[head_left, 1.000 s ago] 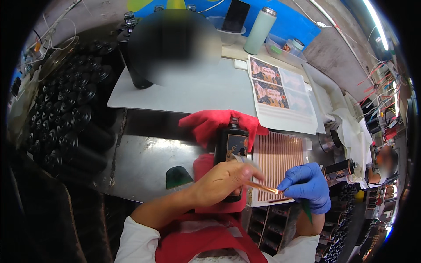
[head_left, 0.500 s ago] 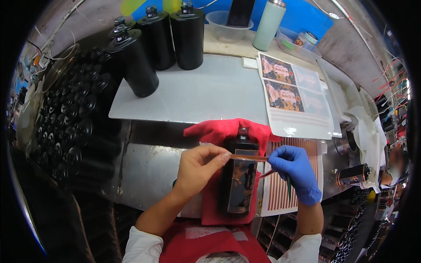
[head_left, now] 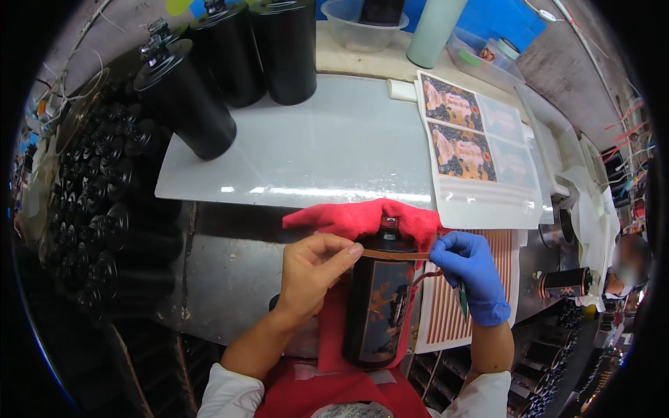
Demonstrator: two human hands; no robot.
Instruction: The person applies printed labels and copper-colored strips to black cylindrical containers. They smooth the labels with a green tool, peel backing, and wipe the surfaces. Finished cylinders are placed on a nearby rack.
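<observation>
Below the frame's centre, one glossy black cylindrical bottle (head_left: 376, 313) rests on a red cloth (head_left: 341, 219), its dark gold-figured panel (head_left: 390, 292) already on. Your bare left hand (head_left: 306, 275) and blue-gloved right hand (head_left: 468, 268) pinch opposite ends of one thin copper-brown strip (head_left: 396, 256), seemingly not laid flat yet. One brown-striped white sheet (head_left: 442, 313) sits at right; four plain black bottles (head_left: 191, 101) stand upper left.

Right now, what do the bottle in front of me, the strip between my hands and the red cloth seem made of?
Bottle: probably glass under a black coating, judging by its shiny neck and satin body; possibly plastic. Strip: likely thin, smooth film or paper, as it looks flat and slightly bowed. Red cloth: soft matte fabric, given its folds.
</observation>
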